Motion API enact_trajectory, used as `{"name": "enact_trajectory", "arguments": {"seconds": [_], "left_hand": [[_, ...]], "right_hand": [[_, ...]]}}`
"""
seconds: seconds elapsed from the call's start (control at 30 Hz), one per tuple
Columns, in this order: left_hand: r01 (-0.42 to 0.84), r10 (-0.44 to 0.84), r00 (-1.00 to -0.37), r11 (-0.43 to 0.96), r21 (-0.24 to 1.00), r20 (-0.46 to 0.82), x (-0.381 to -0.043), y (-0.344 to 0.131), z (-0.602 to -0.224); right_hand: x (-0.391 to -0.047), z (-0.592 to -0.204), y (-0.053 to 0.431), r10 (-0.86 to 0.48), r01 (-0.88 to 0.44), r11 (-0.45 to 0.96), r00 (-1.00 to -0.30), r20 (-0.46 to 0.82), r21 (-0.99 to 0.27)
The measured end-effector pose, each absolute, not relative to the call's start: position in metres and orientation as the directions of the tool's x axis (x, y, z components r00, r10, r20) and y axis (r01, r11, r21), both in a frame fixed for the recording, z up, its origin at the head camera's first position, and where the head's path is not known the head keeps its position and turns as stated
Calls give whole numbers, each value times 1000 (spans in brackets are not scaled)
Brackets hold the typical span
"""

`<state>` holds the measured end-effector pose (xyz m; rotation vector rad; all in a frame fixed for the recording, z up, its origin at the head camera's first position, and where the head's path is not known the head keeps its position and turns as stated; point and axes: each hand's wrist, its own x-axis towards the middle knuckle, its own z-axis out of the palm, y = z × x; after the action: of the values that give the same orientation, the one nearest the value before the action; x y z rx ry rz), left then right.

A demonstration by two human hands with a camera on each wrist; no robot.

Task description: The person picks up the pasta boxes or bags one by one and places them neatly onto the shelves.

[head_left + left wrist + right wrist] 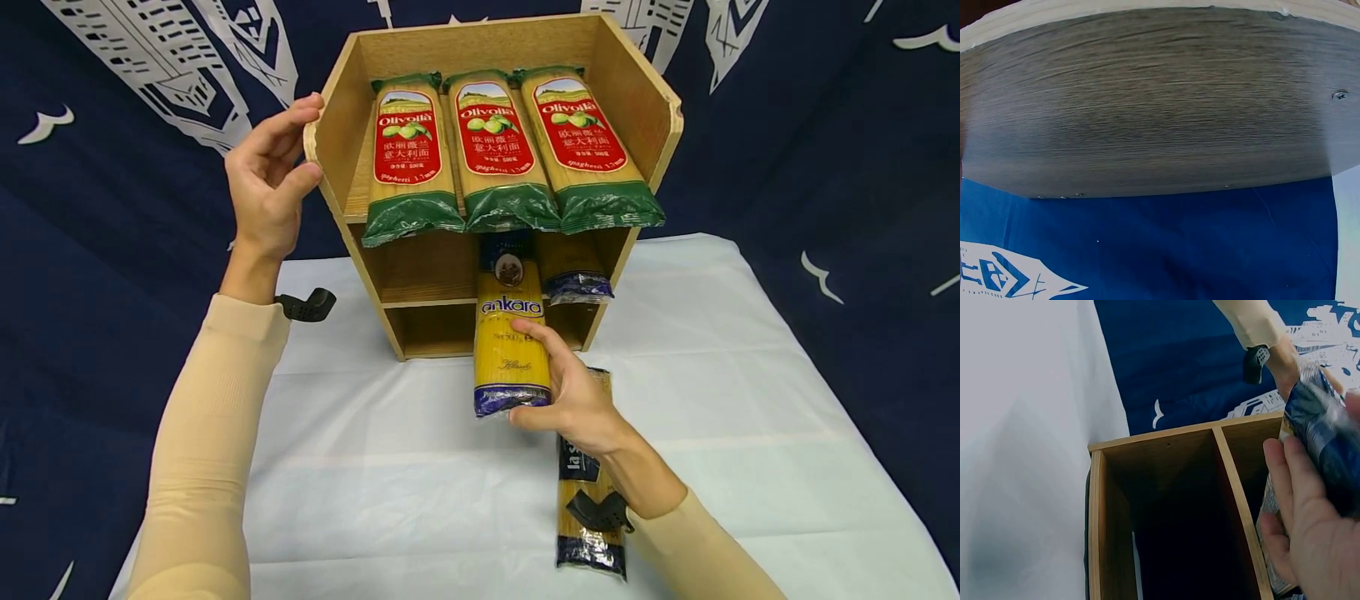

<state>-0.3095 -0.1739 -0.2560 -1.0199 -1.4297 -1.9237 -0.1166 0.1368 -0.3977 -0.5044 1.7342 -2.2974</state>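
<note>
My left hand holds the left side panel of a small wooden shelf near its top. In the left wrist view the outer face of the panel fills most of the picture. In the head view my right hand grips the lower end of a yellow and blue Ankara spaghetti pack. The pack's far end is at the middle compartment, under the top shelf's front. In the right wrist view that hand lies along the shiny blue end of the pack.
Three green-ended Olivoilà spaghetti packs lie side by side on the top shelf. Another blue-ended pack sits in the middle compartment at right. A dark-ended spaghetti pack lies on the white tablecloth under my right wrist.
</note>
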Motion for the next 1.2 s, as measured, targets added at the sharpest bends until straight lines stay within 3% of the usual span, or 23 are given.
{"name": "enact_trajectory", "arguments": {"seconds": [0.43,0.77,1.2], "left_hand": [[775,24,-579,-293,560,815,-308,-176,-257],[789,41,-561,-276,549,827,-310,-174,-256],[782,26,-568,-296,549,823,-310,-174,-256]], "right_hand": [[-141,-394,131,-192,-49,-191,-978,86,-980],[-171,-394,127,-102,-62,-320,-990,100,-945],[-161,-394,138,-169,-46,-280,-981,96,-959]]}}
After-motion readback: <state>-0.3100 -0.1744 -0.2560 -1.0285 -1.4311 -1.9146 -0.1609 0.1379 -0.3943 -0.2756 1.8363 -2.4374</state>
